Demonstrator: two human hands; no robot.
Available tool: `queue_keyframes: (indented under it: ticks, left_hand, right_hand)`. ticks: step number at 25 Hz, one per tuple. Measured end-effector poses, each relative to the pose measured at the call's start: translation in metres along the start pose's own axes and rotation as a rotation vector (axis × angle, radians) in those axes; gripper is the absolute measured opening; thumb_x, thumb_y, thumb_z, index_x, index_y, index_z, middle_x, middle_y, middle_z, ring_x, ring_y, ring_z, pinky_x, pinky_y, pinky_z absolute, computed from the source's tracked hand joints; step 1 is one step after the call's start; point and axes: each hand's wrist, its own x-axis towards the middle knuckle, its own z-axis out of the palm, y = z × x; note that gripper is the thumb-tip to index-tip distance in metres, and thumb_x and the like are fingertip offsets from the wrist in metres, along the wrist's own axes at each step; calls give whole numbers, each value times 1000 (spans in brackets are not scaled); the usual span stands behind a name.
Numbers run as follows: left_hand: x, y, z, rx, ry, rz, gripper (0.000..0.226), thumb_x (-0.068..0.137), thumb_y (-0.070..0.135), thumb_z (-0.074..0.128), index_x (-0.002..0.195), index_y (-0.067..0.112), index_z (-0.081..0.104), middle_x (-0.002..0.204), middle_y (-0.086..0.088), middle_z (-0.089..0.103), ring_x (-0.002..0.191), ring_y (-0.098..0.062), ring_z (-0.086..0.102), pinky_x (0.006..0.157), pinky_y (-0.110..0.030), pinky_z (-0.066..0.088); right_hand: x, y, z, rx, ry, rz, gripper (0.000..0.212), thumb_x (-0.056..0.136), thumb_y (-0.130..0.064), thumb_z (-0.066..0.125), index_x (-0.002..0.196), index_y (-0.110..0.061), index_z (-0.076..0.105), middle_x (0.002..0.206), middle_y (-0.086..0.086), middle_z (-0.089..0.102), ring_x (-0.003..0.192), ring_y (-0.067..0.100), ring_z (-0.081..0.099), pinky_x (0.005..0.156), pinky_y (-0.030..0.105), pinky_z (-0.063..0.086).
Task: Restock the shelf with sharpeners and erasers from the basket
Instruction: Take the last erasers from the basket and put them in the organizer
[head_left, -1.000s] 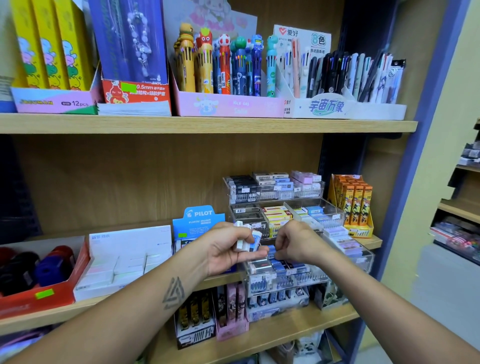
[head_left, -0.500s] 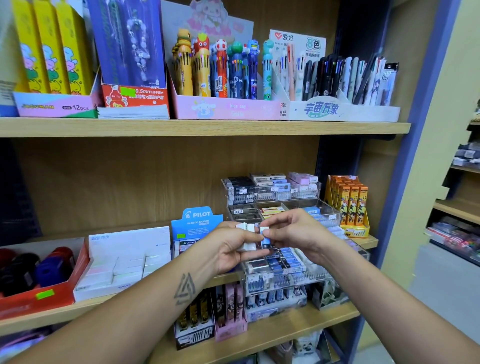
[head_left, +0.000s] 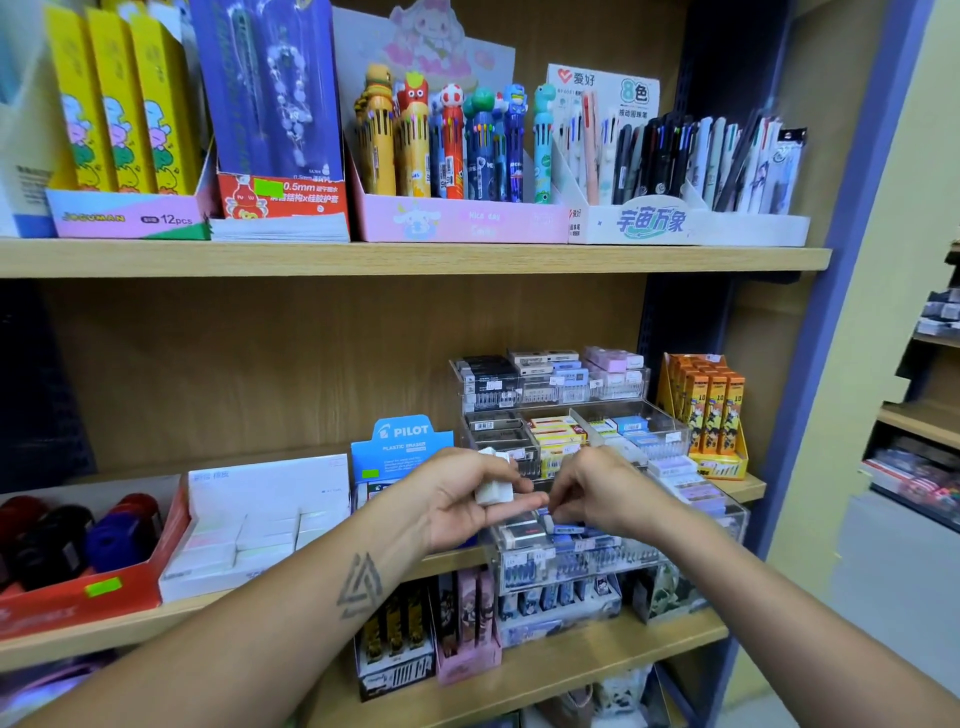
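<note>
left hand (head_left: 467, 499) gripping small white erasers (head_left: 492, 486) | right hand (head_left: 597, 493), since a moment ago, lowering a pinched eraser into clear acrylic tiered bin (head_left: 571, 551) at 5 o'clock | restocking progressing

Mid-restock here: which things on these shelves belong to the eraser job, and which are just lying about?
Job:
left hand gripping white erasers
right hand at the clear tiered eraser rack

Lying about:
character pens
yellow boxes
orange boxes
PILOT box
</note>
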Motion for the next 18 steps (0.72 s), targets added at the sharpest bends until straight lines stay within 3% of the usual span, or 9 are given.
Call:
queue_keyframes:
  ticks: [2, 6, 11, 13, 16, 18]
  left_hand:
    - [-2, 0, -2, -38, -47, -29, 30, 90, -16, 39, 119, -13, 47, 110, -40, 62, 99, -52, 65, 77, -52, 58]
    - [-3, 0, -6, -25, -86, -32, 35, 92, -14, 33, 126, -17, 40, 114, -40, 62, 100, -51, 66, 78, -53, 57]
    - [0, -1, -13, -63, -57, -11, 31, 90, -18, 46, 120, -8, 47, 109, -38, 61, 98, -53, 66, 79, -55, 58]
    - [0, -2, -15, 15, -56, 1, 36, 88, -19, 51, 121, -6, 50, 101, -37, 64, 95, -51, 68, 78, -54, 59]
    - [-3, -1, -16, 226, -77, -1, 33, 90, -14, 56, 122, -11, 56, 110, -35, 67, 101, -46, 68, 81, -49, 60]
    - [-8, 1, -20, 266, -100, 3, 26, 91, -12, 56, 117, -11, 60, 113, -35, 65, 105, -45, 67, 83, -47, 60]
  right_hand:
    - [-2, 1, -6, 5, -48, 49, 12, 76, -30, 83, 82, -21, 77, 77, -9, 70, 71, 5, 63, 67, 22, 47]
    - [1, -2, -4, -25, -93, 109, 18, 75, -17, 85, 91, -17, 78, 87, -4, 71, 75, 7, 64, 53, 5, 38]
    - [-3, -5, -4, -15, -56, 137, 16, 83, -16, 78, 98, -19, 78, 96, -4, 72, 82, 8, 63, 62, 9, 42]
    - [-1, -15, -11, 218, 44, 135, 17, 89, -11, 69, 104, -16, 76, 89, -2, 71, 79, 12, 63, 70, 20, 47]
    - [0, -40, -12, 792, 89, 128, 14, 92, -13, 68, 104, -8, 73, 80, 10, 70, 70, 17, 62, 64, 28, 52]
    - [4, -48, -4, 847, 86, 119, 12, 89, -8, 71, 99, -1, 74, 77, 11, 70, 68, 16, 62, 63, 27, 53]
